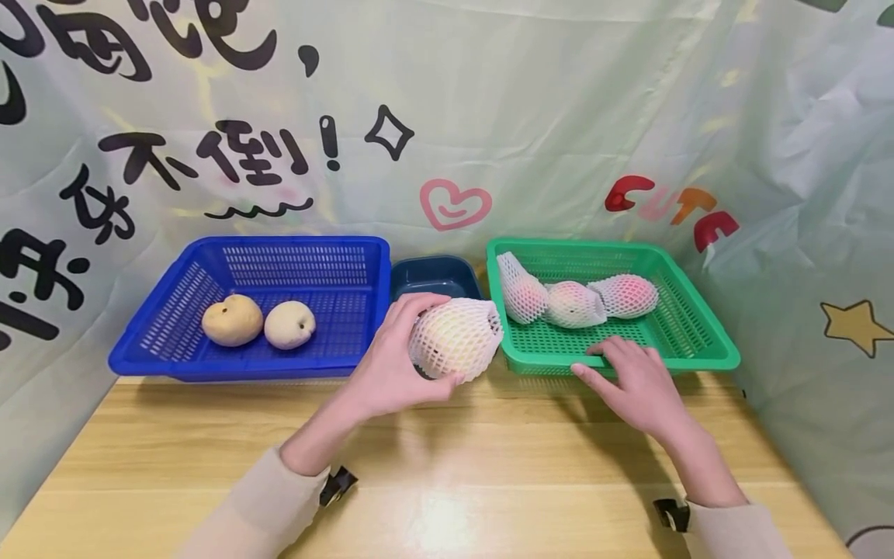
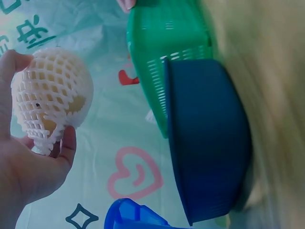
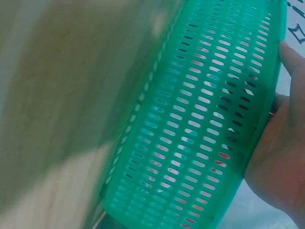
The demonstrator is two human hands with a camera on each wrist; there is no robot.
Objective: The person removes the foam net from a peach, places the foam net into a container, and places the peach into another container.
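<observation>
My left hand (image 1: 394,365) grips a pale round fruit in a white foam net (image 1: 457,339), raised in front of the small dark blue tub (image 1: 436,272). In the left wrist view, thumb and fingers hold the netted fruit (image 2: 52,95) from its sides. My right hand (image 1: 639,384) is at the front rim of the green basket (image 1: 691,361), fingers over the rim and nothing held. Inside that basket lie three pinkish netted fruits (image 1: 573,303). Two bare yellowish fruits (image 1: 233,320) sit in the blue basket (image 1: 251,365) on the left; they look like peaches.
The baskets and tub stand in a row at the back of a wooden table (image 1: 419,481). Behind them hangs a pale printed cloth (image 1: 545,116) with black writing, a pink heart and coloured letters. It also runs along the right side.
</observation>
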